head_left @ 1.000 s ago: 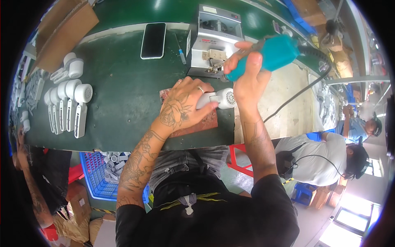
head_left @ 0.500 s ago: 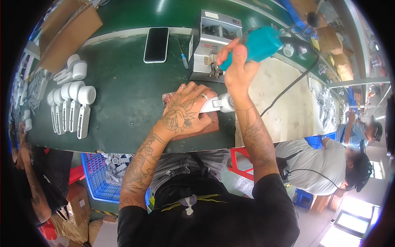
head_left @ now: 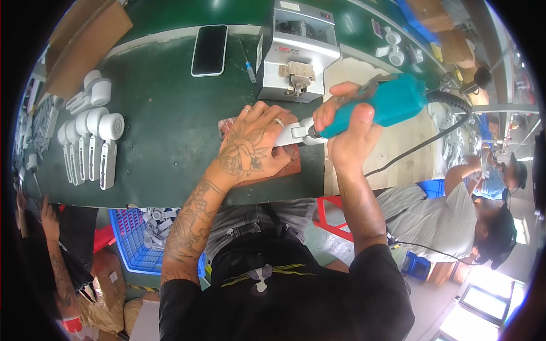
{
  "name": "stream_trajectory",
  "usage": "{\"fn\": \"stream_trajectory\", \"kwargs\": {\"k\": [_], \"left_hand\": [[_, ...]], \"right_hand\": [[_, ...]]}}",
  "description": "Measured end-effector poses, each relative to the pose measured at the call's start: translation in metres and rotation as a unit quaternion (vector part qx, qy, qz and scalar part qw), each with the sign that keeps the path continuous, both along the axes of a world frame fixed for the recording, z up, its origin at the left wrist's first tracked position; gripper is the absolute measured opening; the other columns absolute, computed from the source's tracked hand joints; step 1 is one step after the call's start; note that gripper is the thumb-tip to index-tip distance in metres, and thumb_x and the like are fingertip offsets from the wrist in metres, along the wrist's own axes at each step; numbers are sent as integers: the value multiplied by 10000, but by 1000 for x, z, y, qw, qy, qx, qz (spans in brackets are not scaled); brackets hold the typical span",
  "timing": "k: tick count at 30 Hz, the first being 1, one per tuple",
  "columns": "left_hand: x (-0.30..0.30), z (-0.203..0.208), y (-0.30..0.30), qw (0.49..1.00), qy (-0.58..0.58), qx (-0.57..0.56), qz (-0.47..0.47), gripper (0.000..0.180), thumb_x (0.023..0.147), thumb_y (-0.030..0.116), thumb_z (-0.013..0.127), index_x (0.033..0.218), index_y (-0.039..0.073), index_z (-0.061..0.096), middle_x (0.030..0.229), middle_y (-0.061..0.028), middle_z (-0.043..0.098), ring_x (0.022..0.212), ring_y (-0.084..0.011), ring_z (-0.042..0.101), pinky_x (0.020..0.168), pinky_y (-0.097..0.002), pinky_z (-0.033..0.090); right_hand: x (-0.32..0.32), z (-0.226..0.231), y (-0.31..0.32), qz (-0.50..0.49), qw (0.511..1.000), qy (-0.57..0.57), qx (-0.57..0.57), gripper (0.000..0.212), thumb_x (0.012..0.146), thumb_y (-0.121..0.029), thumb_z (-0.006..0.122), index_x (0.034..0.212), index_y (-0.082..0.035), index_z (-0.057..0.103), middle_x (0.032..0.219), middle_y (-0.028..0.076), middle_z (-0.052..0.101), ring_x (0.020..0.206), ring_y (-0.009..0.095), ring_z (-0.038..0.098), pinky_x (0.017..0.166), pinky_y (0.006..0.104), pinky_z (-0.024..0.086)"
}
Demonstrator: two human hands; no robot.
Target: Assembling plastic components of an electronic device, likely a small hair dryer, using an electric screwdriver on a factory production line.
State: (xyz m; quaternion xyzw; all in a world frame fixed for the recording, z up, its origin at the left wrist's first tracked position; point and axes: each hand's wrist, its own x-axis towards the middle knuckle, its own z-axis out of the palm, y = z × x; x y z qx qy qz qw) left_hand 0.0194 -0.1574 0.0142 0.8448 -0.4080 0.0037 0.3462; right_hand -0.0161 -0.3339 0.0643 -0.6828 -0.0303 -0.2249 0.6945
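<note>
My left hand [head_left: 250,139] presses a white plastic part with a hinged joint [head_left: 289,134] onto a reddish-brown pad [head_left: 292,162], its fingers closed over the handle end. A teal electric screwdriver [head_left: 392,102] is gripped in my right hand [head_left: 350,133], lying nearly level with its tip at the white part's joint. Whether the tip is seated in a screw cannot be made out. My right hand and the tool cover the part's round head.
Beyond my hands stands a grey metal machine [head_left: 296,51]. A phone [head_left: 209,51] and a small blue-handled screwdriver [head_left: 250,71] lie left of it. Several finished-looking white round-headed pieces [head_left: 108,139] line the left. A black cord [head_left: 409,149] trails right; a blue basket [head_left: 133,241] sits below the bench.
My right hand has brought the electric screwdriver from beside the machine down toward me, and its tip now meets the white part. My left hand keeps its hold.
</note>
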Motion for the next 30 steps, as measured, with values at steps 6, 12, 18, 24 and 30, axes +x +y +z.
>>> {"fn": "stream_trajectory", "kwargs": {"k": [6,12,18,24,30], "left_hand": [[-1,-2,0,1000,10,-23,8,327,862,234,622,1126,45,657,1141,-80,621,1079,-292,544,1009,-473,426],[-3,-2,-1,1000,7,-26,15,284,909,223,596,1122,45,656,1142,-76,622,1070,-286,541,996,-473,427],[-4,-1,-3,1000,0,-16,16,287,910,223,596,1128,47,655,1181,-76,613,1069,-293,546,1002,-475,426],[-1,-1,-7,1000,11,-5,14,312,910,225,602,1152,34,654,1311,-87,569,1129,-304,553,1011,-474,423],[-2,-2,0,1000,-10,-4,26,322,885,232,626,1137,35,668,1337,-96,559,1150,-308,557,1008,-482,437]], "right_hand": [[-3,-8,0,-9,1000,-3,-14,778,962,-667,574,1125,92,522,659,102,556,586,215,575,577,344,467],[-7,-17,-2,-7,1000,6,3,751,970,-654,571,1114,82,524,671,98,560,593,211,576,584,348,476],[-11,-29,0,14,1000,-17,8,645,985,-608,579,1021,34,521,697,110,562,609,219,572,598,355,492],[-8,-34,-2,37,998,-38,28,530,995,-511,616,1007,11,525,700,107,556,607,214,563,578,353,477],[-5,-38,6,52,997,-56,31,551,989,-536,615,1035,10,550,703,92,567,610,210,574,568,335,469]]}}
